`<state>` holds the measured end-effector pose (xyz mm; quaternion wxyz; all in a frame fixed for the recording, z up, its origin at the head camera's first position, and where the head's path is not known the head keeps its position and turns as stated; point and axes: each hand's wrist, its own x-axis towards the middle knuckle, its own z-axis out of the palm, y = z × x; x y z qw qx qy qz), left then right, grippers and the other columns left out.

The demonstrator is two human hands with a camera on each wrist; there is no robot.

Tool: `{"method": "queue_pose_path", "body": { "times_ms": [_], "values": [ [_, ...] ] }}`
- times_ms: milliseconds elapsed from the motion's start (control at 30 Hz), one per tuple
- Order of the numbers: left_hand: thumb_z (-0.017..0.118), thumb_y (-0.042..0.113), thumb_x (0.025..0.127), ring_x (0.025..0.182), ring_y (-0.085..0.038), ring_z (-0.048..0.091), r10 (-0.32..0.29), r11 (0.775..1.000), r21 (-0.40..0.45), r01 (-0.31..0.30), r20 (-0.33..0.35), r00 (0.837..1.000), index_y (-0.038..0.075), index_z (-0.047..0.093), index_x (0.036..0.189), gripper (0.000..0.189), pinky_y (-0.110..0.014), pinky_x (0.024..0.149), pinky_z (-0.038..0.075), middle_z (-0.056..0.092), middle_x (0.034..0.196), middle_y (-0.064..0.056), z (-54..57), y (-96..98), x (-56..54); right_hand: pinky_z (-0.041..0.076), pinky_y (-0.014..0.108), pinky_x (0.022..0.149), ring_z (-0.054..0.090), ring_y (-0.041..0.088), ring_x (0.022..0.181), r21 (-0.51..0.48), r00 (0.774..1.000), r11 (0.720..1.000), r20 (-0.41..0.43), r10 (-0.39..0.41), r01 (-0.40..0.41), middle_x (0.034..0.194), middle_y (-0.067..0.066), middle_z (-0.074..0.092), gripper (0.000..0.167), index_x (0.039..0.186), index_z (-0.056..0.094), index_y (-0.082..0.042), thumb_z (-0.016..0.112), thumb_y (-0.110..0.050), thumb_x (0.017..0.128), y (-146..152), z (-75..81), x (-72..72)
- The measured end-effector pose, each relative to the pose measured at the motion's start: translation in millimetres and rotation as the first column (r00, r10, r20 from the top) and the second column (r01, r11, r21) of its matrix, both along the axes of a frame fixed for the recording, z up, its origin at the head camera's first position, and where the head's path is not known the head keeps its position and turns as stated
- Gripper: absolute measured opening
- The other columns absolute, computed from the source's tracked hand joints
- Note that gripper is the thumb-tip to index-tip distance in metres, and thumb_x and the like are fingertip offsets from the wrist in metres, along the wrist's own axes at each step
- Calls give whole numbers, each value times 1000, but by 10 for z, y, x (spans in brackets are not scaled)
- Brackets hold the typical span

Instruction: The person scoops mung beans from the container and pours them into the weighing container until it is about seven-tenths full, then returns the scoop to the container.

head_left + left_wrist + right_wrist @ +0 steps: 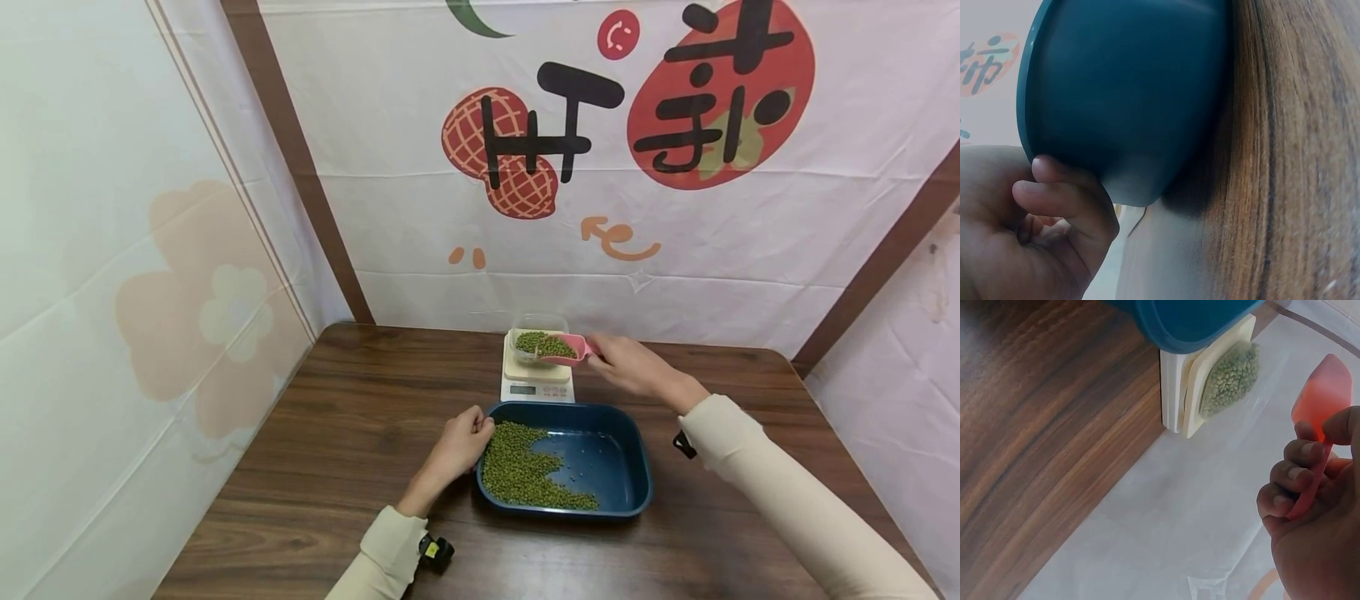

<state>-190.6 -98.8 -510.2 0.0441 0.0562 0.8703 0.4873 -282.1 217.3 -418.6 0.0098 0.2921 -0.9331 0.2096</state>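
My right hand (pixel 632 365) grips the handle of a pink scoop (pixel 580 347) filled with green beans, its front end over a clear plastic container (pixel 552 323). Green beans (pixel 1230 378) lie in that container, which sits on a white kitchen scale (pixel 558 391). In the right wrist view the scoop (pixel 1325 394) is raised above the container, fingers wrapped round its handle. My left hand (pixel 459 443) holds the upper left corner of a blue tray (pixel 600 457), fingers curled at the rim. More green beans (pixel 517 471) cover the tray's left side and front.
The dark wooden table (pixel 337 425) carries everything. The scale stands right behind the tray, near the table's back edge. A white printed cloth (pixel 420 300) hangs just behind that edge, with more cloth walls at both sides.
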Motion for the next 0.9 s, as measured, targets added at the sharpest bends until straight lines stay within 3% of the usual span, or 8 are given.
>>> {"method": "queue_pose_path", "body": {
  "times_ms": [167,500,600,767,833,900],
  "values": [
    [54,19,110,42,-11,44,9,1000,0,-9,5,1000,13,43,81,31,-22,40,40,38,59,5,4,5,6,41,33,65,49,16,68,13,999,1000,28,-26,25,77,2,51,14,103,59,-10,53,-21,110,-14,34,-37],
    [55,19,109,42,-9,44,1,1000,9,-1,-7,1000,13,43,82,31,-21,39,39,38,58,7,20,6,19,42,33,66,52,17,72,11,997,999,49,-52,51,81,4,53,17,110,61,-5,53,-21,109,-12,42,-134],
    [54,24,109,41,-11,45,-25,999,36,27,-49,998,13,44,82,32,-25,37,40,38,59,7,-71,-29,-15,42,33,66,52,18,72,11,998,998,43,-54,54,81,4,53,16,109,61,-5,54,-20,109,-9,34,-166],
    [51,34,111,40,-14,49,-50,999,-2,50,-106,993,16,43,83,34,-32,35,43,40,58,7,-485,-104,-233,41,33,66,50,18,72,19,997,998,36,-61,60,80,4,52,15,104,60,-7,52,-20,108,-18,39,-210],
    [51,33,111,40,-15,50,-46,999,-14,45,-113,992,16,43,83,33,-32,35,44,40,58,7,-544,-111,-270,40,33,66,50,17,71,25,998,998,34,-58,58,80,4,52,16,105,59,-7,53,-20,108,-20,43,-227],
    [52,30,110,40,-15,49,-44,999,16,46,-106,993,14,44,83,33,-32,35,43,41,58,6,-429,-92,-210,40,33,65,50,17,71,31,998,998,32,-56,55,80,4,52,17,105,60,-6,53,-21,108,-22,46,-244]
  ]
}}
